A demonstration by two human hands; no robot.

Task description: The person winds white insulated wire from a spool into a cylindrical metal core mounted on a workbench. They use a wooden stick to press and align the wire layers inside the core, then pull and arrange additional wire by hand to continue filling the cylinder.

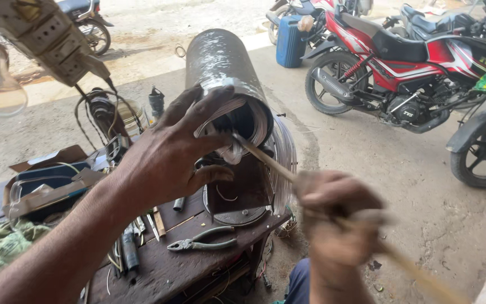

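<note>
At the metal cylinder (223, 73) mouth, left hand (167, 155) spread open on wire coils (243, 121), right hand (336, 217) fisted round a wooden stick (265, 160).

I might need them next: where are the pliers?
The pliers lie on the dark wooden workbench, low in the head view, below the left hand and the metal cylinder.

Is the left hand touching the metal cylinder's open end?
Touching. The head view shows the left hand spread over the rim of the grey metal cylinder, fingertips pressed on the wire coils at its mouth, with no gap visible.
</note>
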